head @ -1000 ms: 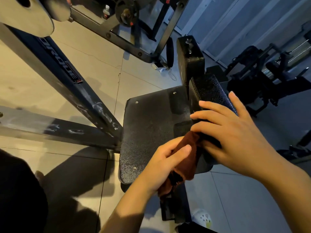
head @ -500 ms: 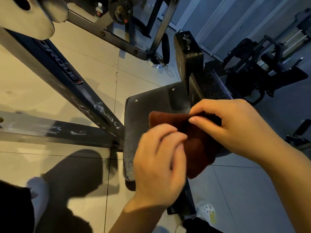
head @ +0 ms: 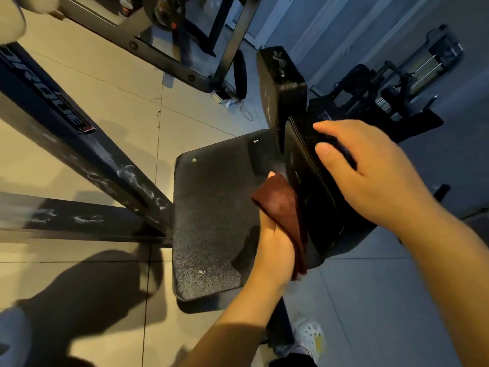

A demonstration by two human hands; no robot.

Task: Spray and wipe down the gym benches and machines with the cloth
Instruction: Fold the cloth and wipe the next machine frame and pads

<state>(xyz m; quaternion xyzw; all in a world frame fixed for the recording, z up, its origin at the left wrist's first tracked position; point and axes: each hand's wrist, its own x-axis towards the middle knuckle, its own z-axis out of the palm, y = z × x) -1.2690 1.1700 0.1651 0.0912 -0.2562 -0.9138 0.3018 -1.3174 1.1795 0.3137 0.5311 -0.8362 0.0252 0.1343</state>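
Head view shows the left hand (head: pixel 275 242) with its grip curled round a folded brown cloth (head: pixel 280 207), pressed against the side face of the black upright pad (head: pixel 312 186), while the right hand (head: pixel 370 176) lies with spread fingers across the pad's top edge, toward two o'clock from the cloth. To wipe well, I would judge it best to brace the pad firmly and draw the cloth flat along its whole side. A textured black plate (head: pixel 211 207) lies at nine o'clock of the cloth.

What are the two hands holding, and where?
The left hand grips the brown cloth by its lower part. The right hand rests on the black pad, steadying it.
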